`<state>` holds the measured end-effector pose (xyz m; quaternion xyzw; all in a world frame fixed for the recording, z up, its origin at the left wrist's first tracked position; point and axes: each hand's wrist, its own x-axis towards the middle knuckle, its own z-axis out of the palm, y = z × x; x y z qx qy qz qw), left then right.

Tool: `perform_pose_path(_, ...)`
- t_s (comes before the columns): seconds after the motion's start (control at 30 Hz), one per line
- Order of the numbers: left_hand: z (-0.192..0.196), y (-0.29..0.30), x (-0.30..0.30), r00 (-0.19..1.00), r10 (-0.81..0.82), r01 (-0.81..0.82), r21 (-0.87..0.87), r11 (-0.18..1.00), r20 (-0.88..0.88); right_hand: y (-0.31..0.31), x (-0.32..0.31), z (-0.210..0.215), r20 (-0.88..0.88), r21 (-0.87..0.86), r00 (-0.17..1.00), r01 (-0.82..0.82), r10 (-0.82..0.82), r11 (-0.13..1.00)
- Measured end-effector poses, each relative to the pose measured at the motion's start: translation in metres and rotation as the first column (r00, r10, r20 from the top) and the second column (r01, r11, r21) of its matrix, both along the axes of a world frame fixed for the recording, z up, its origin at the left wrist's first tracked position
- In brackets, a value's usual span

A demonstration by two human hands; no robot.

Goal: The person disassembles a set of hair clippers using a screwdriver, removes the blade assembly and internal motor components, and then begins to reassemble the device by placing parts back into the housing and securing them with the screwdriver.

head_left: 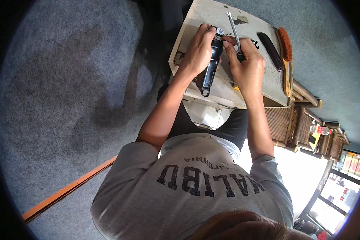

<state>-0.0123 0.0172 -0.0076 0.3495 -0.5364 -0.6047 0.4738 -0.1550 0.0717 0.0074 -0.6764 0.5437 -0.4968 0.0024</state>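
My left hand [199, 52] is closed round a black hair clipper [211, 72]. The clipper's metal blade head [219, 32] points away from me, and a hanging loop is at its near end. My right hand [246, 66] has a screwdriver [234, 30] tucked in it, the metal shaft pointing up and away. The thumb and forefinger of that hand reach to the clipper's side, close below the blade. Whether they pinch a small part there, I cannot tell. Most of the screwdriver's dark handle is hidden by my fingers.
Both hands work over a worn, pale table [204, 14]. On its right side lie a long dark casing-like piece [270, 51] and a wooden-handled brush [286, 46] with orange bristles. Bamboo furniture [282, 122] stands farther right, with a clear bottle [321, 130] on it.
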Motion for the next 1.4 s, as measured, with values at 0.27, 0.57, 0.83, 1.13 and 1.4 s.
perform_pose_path(0.27, -0.016, -0.01, -0.001, 0.995, 0.074, -0.054, -0.246, 0.968, 0.072, 0.004, 0.012, 0.001, 0.001, 0.009, 0.999, 0.049, -0.049, 0.999)
perform_pose_path(0.57, -0.008, 0.0, 0.003, 1.0, 0.016, -0.016, -0.139, 0.99, -0.004, 0.004, 0.022, 0.002, -0.007, 0.042, 0.987, 0.162, -0.162, 0.986)
perform_pose_path(0.83, -0.022, -0.011, -0.002, 0.998, 0.057, -0.066, -0.314, 0.947, -0.04, 0.004, 0.026, 0.002, -0.021, -0.01, 0.984, 0.175, -0.175, 0.985)
perform_pose_path(1.13, -0.023, -0.01, -0.003, 0.998, 0.048, -0.056, -0.294, 0.954, -0.033, 0.002, 0.03, 0.001, 0.008, 0.051, 0.976, 0.219, -0.219, 0.974)
perform_pose_path(1.4, -0.019, -0.006, -0.001, 0.997, 0.075, -0.074, -0.294, 0.953, -0.008, 0.002, 0.032, -0.001, 0.033, 0.026, 0.975, 0.221, -0.221, 0.975)
